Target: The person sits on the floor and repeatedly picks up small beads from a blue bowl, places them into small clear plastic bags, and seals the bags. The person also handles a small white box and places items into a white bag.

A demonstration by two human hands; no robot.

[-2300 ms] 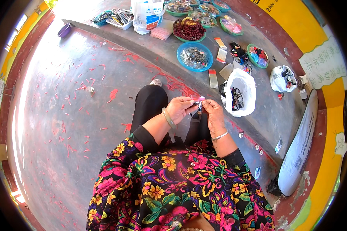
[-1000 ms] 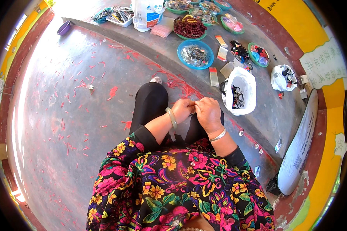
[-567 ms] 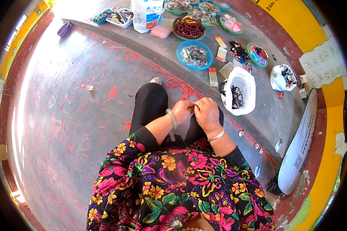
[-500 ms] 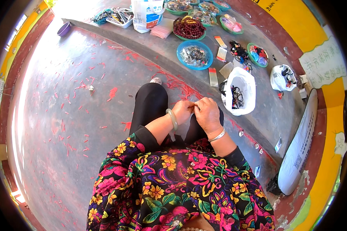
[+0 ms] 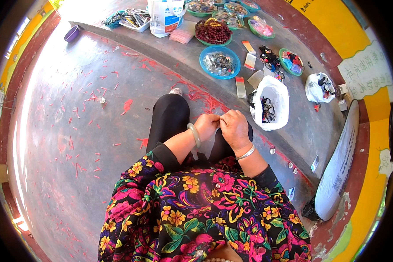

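Observation:
Above my lap, my left hand [image 5: 206, 125] and my right hand [image 5: 236, 130] meet at the fingertips, both with fingers bent and pinched. Whatever lies between the fingertips is too small and covered to make out. A pale, see-through sheet, like thin plastic [image 5: 208, 146], shows below the hands between my wrists; whether the fingers grip it is hidden. A pale bangle [image 5: 194, 135] circles my left wrist, and a silver bracelet [image 5: 246, 153] my right. Closest to my right hand stands a white plastic bag [image 5: 278, 102] with dark small pieces inside.
On the raised ledge sit a blue basin of small packets [image 5: 226, 75], a bowl of dark red beads [image 5: 214, 43], a white tray of tools [image 5: 145, 27] and a smaller white bag [image 5: 312, 91]. Red scraps [image 5: 209, 102] litter the floor. A long white sack [image 5: 329, 198] leans at right.
The hands keep almost the same pinched pose. The whole view has shifted very slightly; nothing has visibly been taken up or let go.

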